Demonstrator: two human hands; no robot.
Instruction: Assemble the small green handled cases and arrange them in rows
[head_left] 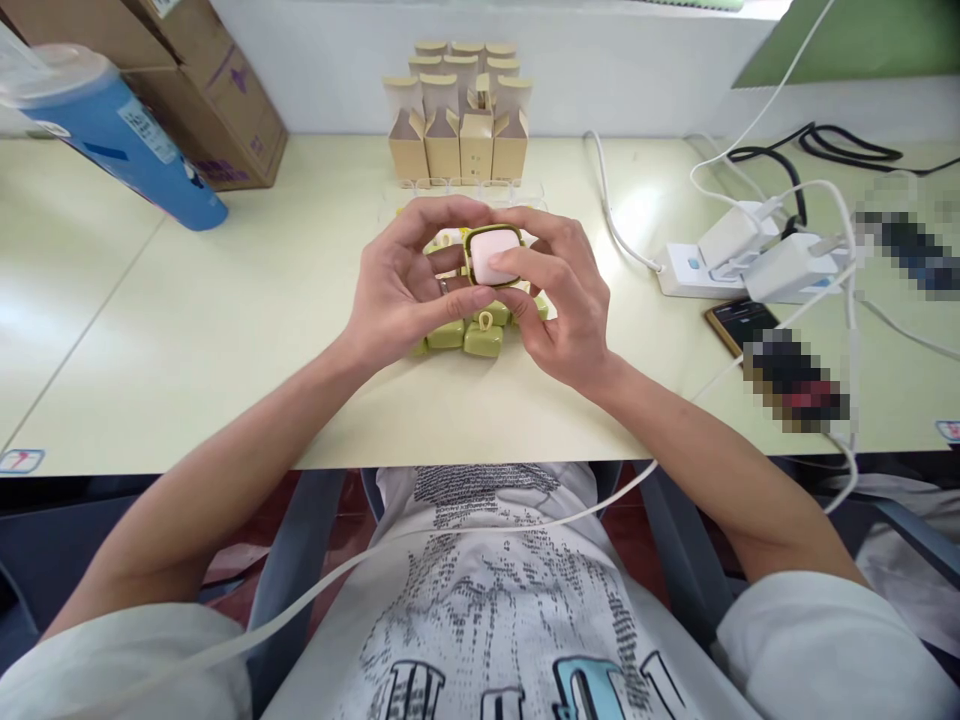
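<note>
Both hands hold one small square item (493, 256) above the table: a pale pink rounded block set in an olive-green rim. My left hand (405, 285) grips its left side with thumb and fingers curled round it. My right hand (559, 290) pinches its right side and lower edge. Directly beneath the hands lie several green rounded cases (480, 338) with small loops on top. A few white pieces show behind my fingers, mostly hidden.
Several small tan cardboard boxes (461, 125) stand open-topped in rows at the back. A blue cylinder (112, 130) and brown cartons (217, 90) sit at back left. On the right are a power strip with white chargers (750, 260), cables and a phone (739, 325).
</note>
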